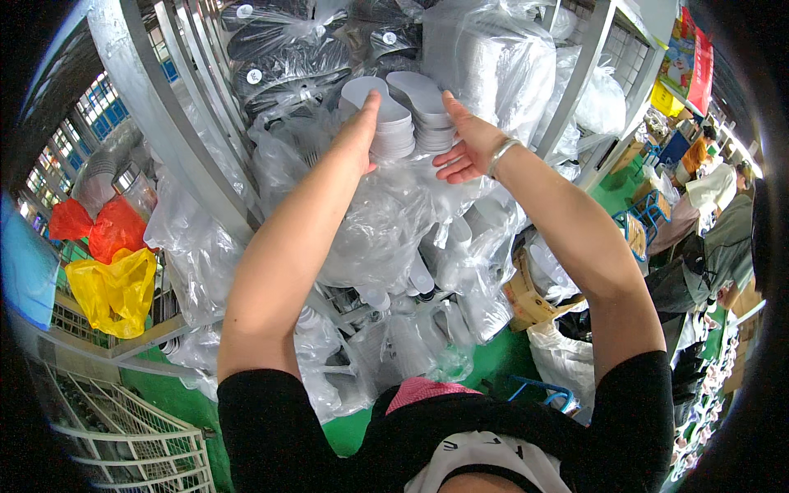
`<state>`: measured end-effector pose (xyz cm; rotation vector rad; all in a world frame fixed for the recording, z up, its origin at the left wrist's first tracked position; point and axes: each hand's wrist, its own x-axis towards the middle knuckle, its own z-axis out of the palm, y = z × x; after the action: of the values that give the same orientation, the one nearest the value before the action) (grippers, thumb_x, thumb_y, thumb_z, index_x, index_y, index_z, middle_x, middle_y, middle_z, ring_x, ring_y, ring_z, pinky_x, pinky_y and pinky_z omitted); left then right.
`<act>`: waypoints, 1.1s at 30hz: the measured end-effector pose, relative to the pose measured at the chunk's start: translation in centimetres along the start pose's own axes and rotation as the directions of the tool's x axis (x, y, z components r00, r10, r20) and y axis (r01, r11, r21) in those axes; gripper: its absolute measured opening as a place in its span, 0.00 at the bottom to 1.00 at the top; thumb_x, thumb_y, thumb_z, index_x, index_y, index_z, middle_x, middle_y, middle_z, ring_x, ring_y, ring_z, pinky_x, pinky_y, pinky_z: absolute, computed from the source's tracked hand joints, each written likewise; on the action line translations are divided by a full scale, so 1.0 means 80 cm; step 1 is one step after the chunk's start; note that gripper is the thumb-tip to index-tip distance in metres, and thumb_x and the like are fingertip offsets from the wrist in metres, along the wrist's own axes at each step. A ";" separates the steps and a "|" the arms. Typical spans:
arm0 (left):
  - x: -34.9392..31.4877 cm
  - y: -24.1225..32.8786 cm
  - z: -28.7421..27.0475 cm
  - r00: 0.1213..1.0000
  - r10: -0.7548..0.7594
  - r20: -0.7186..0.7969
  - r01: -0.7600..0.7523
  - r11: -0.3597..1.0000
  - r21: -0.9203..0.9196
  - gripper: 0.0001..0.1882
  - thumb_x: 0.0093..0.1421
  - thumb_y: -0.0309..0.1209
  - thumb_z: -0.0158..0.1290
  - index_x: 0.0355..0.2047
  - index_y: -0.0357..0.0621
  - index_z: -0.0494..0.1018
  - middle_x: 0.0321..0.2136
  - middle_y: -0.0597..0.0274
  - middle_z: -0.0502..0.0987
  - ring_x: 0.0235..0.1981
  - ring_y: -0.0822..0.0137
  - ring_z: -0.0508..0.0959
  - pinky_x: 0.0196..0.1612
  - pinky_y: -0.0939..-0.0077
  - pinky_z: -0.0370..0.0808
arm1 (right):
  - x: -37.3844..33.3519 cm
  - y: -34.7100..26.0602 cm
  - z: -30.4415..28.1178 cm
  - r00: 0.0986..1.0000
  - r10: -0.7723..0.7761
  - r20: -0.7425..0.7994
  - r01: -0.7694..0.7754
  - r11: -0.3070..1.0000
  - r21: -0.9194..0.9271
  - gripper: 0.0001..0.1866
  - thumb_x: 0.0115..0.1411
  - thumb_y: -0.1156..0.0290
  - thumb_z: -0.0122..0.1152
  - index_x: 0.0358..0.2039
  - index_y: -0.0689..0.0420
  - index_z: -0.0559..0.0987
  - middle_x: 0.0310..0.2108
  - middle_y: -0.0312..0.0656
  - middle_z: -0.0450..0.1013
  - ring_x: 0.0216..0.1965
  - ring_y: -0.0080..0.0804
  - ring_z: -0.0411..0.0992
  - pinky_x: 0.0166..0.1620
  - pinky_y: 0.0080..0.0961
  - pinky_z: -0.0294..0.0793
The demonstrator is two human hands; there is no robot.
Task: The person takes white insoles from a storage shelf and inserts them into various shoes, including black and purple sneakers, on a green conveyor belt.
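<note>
Two stacks of pale grey, insole-shaped pieces stand side by side on clear plastic bags: the left stack [396, 135] and the right stack [423, 94]. My left hand [358, 135] is against the near left side of the left stack, thumb stretched upward; its other fingers are mostly hidden. Beside the right stack is my right hand [470, 141], its palm turned inward, thumb near the stack's edge and fingers spread. A bracelet [503, 156] circles my right wrist. Neither hand is closed around a stack.
Bagged dark soles [288, 49] and a bulky clear bag [489, 62] lie behind the stacks. Metal rack posts [168, 107] rise at both sides. Below are more filled bags [370, 238] and a cardboard box [530, 292]. A yellow bag [113, 292] hangs left; people [715, 189] work far right.
</note>
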<state>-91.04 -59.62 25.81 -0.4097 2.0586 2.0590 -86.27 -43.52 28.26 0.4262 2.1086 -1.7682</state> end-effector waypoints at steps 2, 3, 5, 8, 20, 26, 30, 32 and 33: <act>0.004 0.005 0.015 0.999 -0.029 0.018 0.028 0.997 0.076 0.35 0.42 0.55 0.52 0.47 0.50 0.60 0.45 0.58 0.61 0.45 0.62 0.60 0.43 0.57 0.60 | 0.021 0.003 -0.001 0.998 -0.017 -0.056 0.018 1.000 0.014 0.42 0.43 0.35 0.43 0.47 0.58 0.57 0.27 0.48 0.67 0.25 0.40 0.70 0.31 0.36 0.70; 0.014 0.003 0.023 0.998 -0.024 0.057 0.024 1.000 0.005 0.32 0.42 0.52 0.53 0.45 0.51 0.62 0.44 0.58 0.62 0.44 0.63 0.61 0.43 0.58 0.59 | 0.030 0.004 -0.001 0.995 -0.033 -0.098 0.035 0.999 0.020 0.38 0.43 0.36 0.44 0.43 0.58 0.63 0.26 0.47 0.68 0.22 0.38 0.70 0.29 0.34 0.70; 0.015 -0.002 0.014 0.997 -0.027 0.078 0.032 0.997 -0.065 0.29 0.41 0.49 0.55 0.42 0.52 0.63 0.43 0.59 0.62 0.42 0.63 0.61 0.43 0.58 0.59 | 0.021 0.000 0.012 0.986 -0.043 -0.160 0.048 0.998 0.027 0.30 0.44 0.40 0.47 0.32 0.56 0.68 0.24 0.44 0.68 0.18 0.31 0.68 0.25 0.29 0.70; -0.005 -0.005 0.000 0.978 -0.015 0.209 0.078 0.951 -0.298 0.25 0.39 0.44 0.57 0.38 0.53 0.65 0.39 0.62 0.61 0.41 0.64 0.60 0.42 0.57 0.58 | 0.002 -0.001 0.009 0.983 -0.147 -0.112 0.154 0.986 0.065 0.28 0.44 0.43 0.50 0.31 0.58 0.68 0.24 0.40 0.69 0.17 0.26 0.66 0.23 0.26 0.68; -0.026 -0.032 -0.006 0.968 0.042 0.247 0.081 0.881 -0.466 0.24 0.40 0.36 0.57 0.39 0.50 0.63 0.38 0.61 0.61 0.39 0.63 0.62 0.41 0.57 0.58 | 0.012 0.009 0.001 0.997 -0.048 0.061 0.045 0.998 0.049 0.31 0.45 0.42 0.49 0.39 0.55 0.67 0.29 0.42 0.70 0.28 0.35 0.71 0.28 0.30 0.72; -0.056 -0.014 -0.042 0.959 0.114 0.259 0.111 0.691 -0.715 0.20 0.44 0.40 0.50 0.40 0.53 0.65 0.41 0.61 0.65 0.46 0.61 0.61 0.46 0.48 0.50 | -0.018 0.009 -0.031 0.984 -0.084 0.158 0.032 0.952 0.304 0.23 0.48 0.48 0.50 0.39 0.50 0.68 0.29 0.43 0.71 0.26 0.36 0.72 0.25 0.27 0.72; -0.078 -0.019 -0.065 0.919 0.325 0.222 0.005 0.553 -0.833 0.26 0.45 0.34 0.50 0.46 0.45 0.61 0.46 0.58 0.64 0.49 0.56 0.60 0.49 0.45 0.51 | -0.070 0.040 -0.048 0.910 -0.281 0.307 0.120 0.883 0.453 0.22 0.51 0.50 0.49 0.39 0.54 0.68 0.25 0.42 0.72 0.23 0.35 0.73 0.21 0.20 0.72; -0.089 -0.033 -0.071 0.896 0.410 0.172 -0.073 0.517 -0.853 0.27 0.44 0.31 0.51 0.47 0.42 0.60 0.45 0.56 0.64 0.48 0.55 0.62 0.46 0.49 0.57 | -0.099 0.063 -0.052 0.882 -0.363 0.301 0.157 0.827 0.539 0.22 0.52 0.52 0.48 0.39 0.56 0.68 0.25 0.43 0.72 0.22 0.34 0.72 0.21 0.22 0.73; -0.103 -0.039 -0.074 0.901 0.414 0.129 -0.108 0.502 -0.858 0.27 0.44 0.30 0.51 0.47 0.40 0.60 0.45 0.55 0.64 0.45 0.55 0.65 0.43 0.52 0.63 | -0.108 0.082 -0.051 0.860 -0.417 0.294 0.191 0.798 0.572 0.22 0.53 0.53 0.47 0.39 0.58 0.68 0.25 0.43 0.72 0.22 0.34 0.72 0.22 0.23 0.73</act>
<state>-81.97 -65.04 25.69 0.1644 0.8263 2.9741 -75.97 -38.38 27.07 -0.1829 1.4370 -2.3842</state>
